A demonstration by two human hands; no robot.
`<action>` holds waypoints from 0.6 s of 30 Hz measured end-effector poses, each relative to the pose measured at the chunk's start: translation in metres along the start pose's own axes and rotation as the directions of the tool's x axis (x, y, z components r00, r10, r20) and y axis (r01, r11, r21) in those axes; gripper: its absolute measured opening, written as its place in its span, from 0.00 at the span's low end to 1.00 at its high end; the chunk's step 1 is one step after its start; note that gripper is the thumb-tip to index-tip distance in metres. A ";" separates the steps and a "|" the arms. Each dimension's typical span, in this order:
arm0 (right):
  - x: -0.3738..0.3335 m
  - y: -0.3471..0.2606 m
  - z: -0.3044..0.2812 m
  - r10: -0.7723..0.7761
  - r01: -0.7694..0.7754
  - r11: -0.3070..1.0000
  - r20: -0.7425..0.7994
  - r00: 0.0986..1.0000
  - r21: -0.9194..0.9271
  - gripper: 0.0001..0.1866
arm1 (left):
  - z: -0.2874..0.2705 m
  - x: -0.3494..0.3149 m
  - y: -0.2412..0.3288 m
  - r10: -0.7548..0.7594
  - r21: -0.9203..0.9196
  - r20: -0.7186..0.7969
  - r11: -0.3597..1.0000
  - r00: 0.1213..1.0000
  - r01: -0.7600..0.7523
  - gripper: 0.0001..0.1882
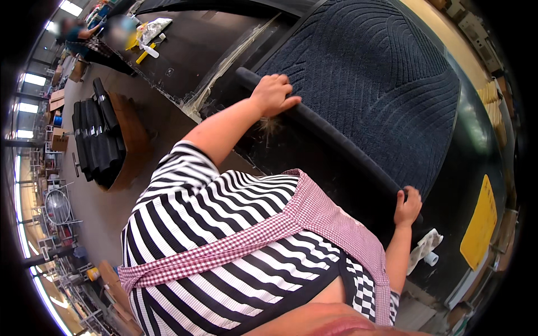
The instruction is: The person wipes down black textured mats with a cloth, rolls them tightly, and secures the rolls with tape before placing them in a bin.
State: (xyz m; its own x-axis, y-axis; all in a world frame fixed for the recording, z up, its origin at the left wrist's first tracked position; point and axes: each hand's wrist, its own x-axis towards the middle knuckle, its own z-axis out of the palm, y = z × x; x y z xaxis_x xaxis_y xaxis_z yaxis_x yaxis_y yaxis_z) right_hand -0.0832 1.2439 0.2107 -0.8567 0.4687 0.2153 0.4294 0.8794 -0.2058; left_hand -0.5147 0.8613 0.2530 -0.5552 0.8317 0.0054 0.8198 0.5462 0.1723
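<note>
A dark blue carpet mat (370,84) with a pattern of curved ridges lies on the black worktable (218,61). Its near edge is curled into a narrow roll (342,143) that runs slantwise in front of me. Near the left end of this roll, my left hand (274,95) grips it from above, thumb pointing right along it. My right hand (408,206) is closed around the right end, with its fingers bent over the top. The undersides of both hands' grips are hidden.
On the table, a yellow sheet (479,224) and a crumpled white cloth (426,246) lie at the right. A white bottle (150,51) stands among bags at the far left. Black rolls (98,134) fill a carton on the floor. Another person (89,42) works beyond.
</note>
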 end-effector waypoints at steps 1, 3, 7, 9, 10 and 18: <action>0.018 0.007 0.003 0.000 0.001 1.000 -0.052 0.999 0.016 0.26 | 0.005 0.021 -0.003 0.001 -0.007 -0.058 1.000 0.998 -0.001 0.23; 0.054 0.023 0.004 0.042 -0.045 0.998 -0.084 0.996 -0.035 0.19 | 0.001 0.066 0.002 -0.010 -0.034 -0.083 0.999 0.997 0.008 0.23; 0.090 0.035 -0.001 0.238 -0.237 0.968 0.000 0.971 -0.085 0.20 | -0.001 0.114 0.000 -0.037 -0.059 0.050 0.997 0.998 0.039 0.21; 0.071 0.023 0.005 0.123 -0.140 0.987 -0.175 0.977 -0.085 0.22 | 0.010 0.114 -0.007 -0.042 -0.111 0.037 0.993 0.998 0.046 0.20; 0.054 0.020 0.011 0.063 -0.089 0.991 -0.247 0.967 -0.096 0.21 | 0.013 0.113 -0.010 -0.055 -0.136 0.028 0.989 0.998 0.058 0.19; 0.033 0.000 0.028 -0.014 -0.053 0.965 -0.250 0.968 -0.257 0.40 | -0.001 0.104 0.011 -0.216 -0.304 -0.092 0.936 0.972 0.179 0.17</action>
State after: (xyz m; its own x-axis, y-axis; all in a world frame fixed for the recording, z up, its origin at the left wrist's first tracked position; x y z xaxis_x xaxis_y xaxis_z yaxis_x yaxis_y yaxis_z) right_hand -0.1189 1.2572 0.1906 -0.7640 0.4626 0.4497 0.5327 0.8455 0.0352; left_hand -0.5640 0.9538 0.2569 -0.7297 0.6813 0.0584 0.6250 0.6297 0.4613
